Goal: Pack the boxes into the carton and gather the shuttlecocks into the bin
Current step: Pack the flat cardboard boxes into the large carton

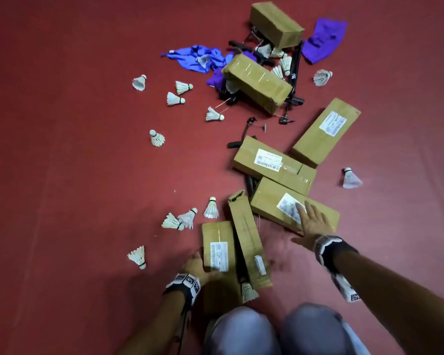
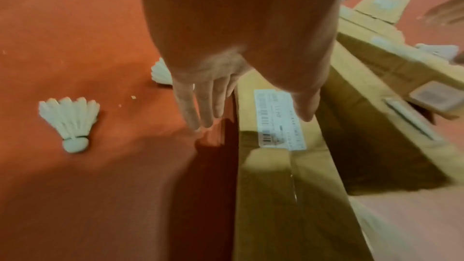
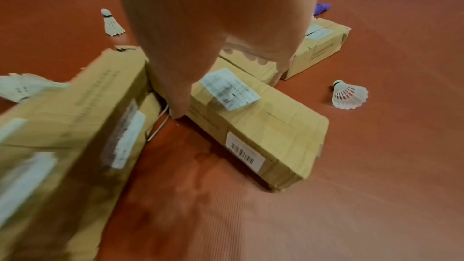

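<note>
**Two hands on brown boxes, red floor**

Kneeling on a red floor (image 1: 75, 175), knees in grey trousers (image 1: 244, 329) at the bottom of the head view.

Left hand (image 1: 194, 266) on the left edge of a brown cardboard box with a white label (image 1: 219, 252); thumb on top by the label, fingers (image 2: 191, 104) straight down the side toward the floor. Not clear if gripping or only touching.

Right hand (image 1: 312, 224) flat and spread on a second long brown cardboard box (image 1: 272, 201), fingertips on its white label. Thumb pointing down beside the box in the right wrist view.

Between the two, a thin brown cardboard box on its edge (image 1: 246, 234), leaning against the first box.

More brown boxes farther off: two near the middle (image 1: 267, 160) (image 1: 326, 131), two at the top (image 1: 256, 83) (image 1: 276, 24).

White feather shuttlecocks scattered on the floor: one by the left hand (image 1: 137, 257), three in a bunch (image 1: 187, 217), one far right (image 1: 351, 178), one near the knees (image 1: 248, 292).

Purple cloth pieces (image 1: 323, 41) and black thin parts (image 1: 295, 62) around the top boxes.
</note>
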{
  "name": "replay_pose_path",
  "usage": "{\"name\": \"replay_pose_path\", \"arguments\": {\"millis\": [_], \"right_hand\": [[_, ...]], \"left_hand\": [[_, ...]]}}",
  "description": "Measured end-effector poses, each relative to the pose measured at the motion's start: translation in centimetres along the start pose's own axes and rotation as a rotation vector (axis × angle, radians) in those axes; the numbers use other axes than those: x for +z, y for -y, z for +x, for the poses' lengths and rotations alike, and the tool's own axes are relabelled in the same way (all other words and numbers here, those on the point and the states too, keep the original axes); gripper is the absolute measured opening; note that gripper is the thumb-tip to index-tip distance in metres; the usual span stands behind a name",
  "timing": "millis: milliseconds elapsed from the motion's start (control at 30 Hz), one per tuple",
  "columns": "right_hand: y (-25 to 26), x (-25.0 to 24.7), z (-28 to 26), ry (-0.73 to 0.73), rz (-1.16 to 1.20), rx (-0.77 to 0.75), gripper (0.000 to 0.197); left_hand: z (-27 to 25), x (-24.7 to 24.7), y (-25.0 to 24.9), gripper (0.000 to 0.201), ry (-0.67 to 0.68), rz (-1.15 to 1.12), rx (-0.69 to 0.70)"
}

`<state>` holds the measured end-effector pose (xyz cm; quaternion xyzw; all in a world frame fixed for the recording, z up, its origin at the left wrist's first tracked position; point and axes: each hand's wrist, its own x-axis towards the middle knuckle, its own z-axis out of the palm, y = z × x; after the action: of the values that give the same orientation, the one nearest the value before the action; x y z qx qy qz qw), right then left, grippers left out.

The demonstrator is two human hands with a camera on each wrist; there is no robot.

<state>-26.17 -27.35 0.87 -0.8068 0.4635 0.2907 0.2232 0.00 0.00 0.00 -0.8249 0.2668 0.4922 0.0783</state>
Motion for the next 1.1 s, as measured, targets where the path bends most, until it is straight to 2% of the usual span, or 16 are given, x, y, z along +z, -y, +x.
{"name": "replay_pose_path", "arguments": {"millis": [167,233,300,400,433,467,533,667,800,867,933,967,1033,1100], "right_hand": [[-0.6,1.9,6.7,-0.055,0.053,0.090,0.148],[-0.9,3.1,8.0,-0.085,0.008,0.092,0.151],[-1.1,3.4,8.3,-0.111,-0.043,0.089,0.150],[-0.9,3.4,7.2,-0.107,-0.053,0.091,0.150],[-0.8,3.4,6.5,-0.112,-0.040,0.095,0.148],[-0.7,3.3,5.7,-0.118,-0.021,0.101,0.146],[-0.4,2.4,3.3,-0.113,0.029,0.134,0.138],[-0.2,-0.8,-3.7,-0.088,0.131,0.198,0.126],[0.5,-6.8,-12.1,-0.115,0.259,0.196,0.124],[1.6,-11.6,-16.6,-0.130,0.326,0.189,0.127],[3.0,-17.7,-21.5,-0.187,0.408,0.171,0.126],[3.7,-21.1,-23.9,-0.214,0.462,0.164,0.125],[5.0,-27.9,-28.7,-0.290,0.589,0.148,0.126],[6.2,-34.7,-33.5,-0.384,0.720,0.127,0.126]], "left_hand": [[4.8,2.1,-1.3,0.069,0.020,-0.185,-0.050],[6.2,3.6,-1.4,0.058,0.026,-0.257,-0.047],[8.4,5.5,-0.6,0.051,0.016,-0.395,-0.071],[8.4,6.1,-0.5,0.047,0.055,-0.540,-0.157],[9.3,6.7,0.2,0.053,0.058,-0.555,-0.187],[9.3,6.9,0.4,0.067,0.043,-0.583,-0.212],[6.4,5.3,-0.4,0.097,-0.005,-0.620,-0.272],[-3.4,0.4,-3.5,0.088,-0.057,-0.700,-0.286],[-10.5,-3.8,-4.7,0.117,-0.144,-0.773,-0.225],[-16.3,-7.8,-6.5,0.112,-0.175,-0.748,-0.146],[-23.0,-13.1,-9.1,0.088,-0.189,-0.778,-0.044],[-26.0,-15.9,-10.4,0.085,-0.206,-0.788,0.008],[-32.1,-21.8,-13.3,0.099,-0.233,-0.820,0.090],[-37.9,-27.3,-15.7,0.124,-0.298,-0.844,0.179]]}}
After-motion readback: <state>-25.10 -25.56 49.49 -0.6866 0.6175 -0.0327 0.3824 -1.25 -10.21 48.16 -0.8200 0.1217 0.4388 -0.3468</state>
